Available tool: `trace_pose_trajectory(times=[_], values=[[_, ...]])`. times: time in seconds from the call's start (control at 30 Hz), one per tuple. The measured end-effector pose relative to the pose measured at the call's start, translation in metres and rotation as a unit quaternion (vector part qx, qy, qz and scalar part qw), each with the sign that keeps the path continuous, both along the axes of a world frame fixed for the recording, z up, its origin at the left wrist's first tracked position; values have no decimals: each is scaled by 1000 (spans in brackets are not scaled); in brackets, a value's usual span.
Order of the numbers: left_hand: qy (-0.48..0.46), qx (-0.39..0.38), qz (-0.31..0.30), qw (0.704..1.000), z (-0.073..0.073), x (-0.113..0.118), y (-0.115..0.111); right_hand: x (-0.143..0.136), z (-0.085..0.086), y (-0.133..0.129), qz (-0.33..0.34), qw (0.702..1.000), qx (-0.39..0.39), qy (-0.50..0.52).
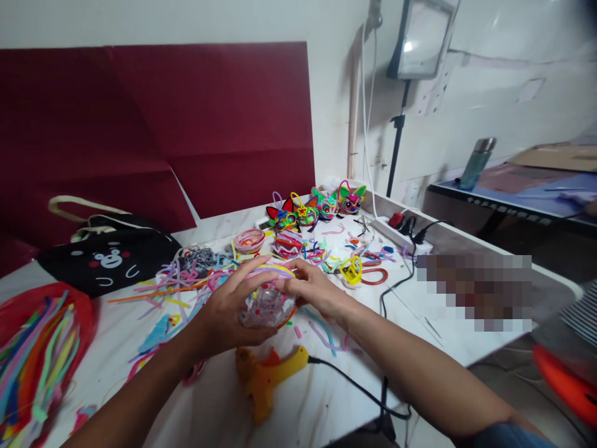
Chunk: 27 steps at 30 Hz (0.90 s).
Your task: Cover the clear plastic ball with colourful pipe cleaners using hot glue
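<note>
Forearms (405, 348) flanked a yellow glue gun (268, 379) on the table (310, 407).
Beyond it, the left hand (226, 308) curled its fingers round a clear plastic ball (270, 306); the right hand's (319, 291) fingers gripped its top edge. Uneven squeezing might have shifted the lilac and yellow strips (270, 272); a snagged cord (359, 387) could have dragged the gun.

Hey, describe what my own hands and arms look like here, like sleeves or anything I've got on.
Your left hand and right hand are ungloved, with no watch in sight. A blue-grey sleeve edges in on your right; no sleeve shows on your left.
</note>
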State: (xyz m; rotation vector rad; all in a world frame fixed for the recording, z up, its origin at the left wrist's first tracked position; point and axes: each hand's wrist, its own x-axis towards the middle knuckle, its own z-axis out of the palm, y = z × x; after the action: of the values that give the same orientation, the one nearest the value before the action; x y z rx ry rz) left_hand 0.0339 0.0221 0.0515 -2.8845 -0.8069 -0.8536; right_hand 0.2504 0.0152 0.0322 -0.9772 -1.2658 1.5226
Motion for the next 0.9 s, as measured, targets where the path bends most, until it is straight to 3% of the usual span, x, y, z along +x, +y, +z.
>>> trace_pose_trajectory(times=[0.23,0.5,0.67,0.9], values=[[-73,39,24,996,-17,-7,-9,-1,2,-7,30,999,12,-9],[-154,-2,53,987,-30,-28,-14,-2,9,-13,81,997,3,14],[-193,-20,96,976,-39,-36,-18,-4,-1,-12,101,993,54,8],[-205,-15,78,976,-45,-37,-24,-6,-9,-14,100,985,121,-74]])
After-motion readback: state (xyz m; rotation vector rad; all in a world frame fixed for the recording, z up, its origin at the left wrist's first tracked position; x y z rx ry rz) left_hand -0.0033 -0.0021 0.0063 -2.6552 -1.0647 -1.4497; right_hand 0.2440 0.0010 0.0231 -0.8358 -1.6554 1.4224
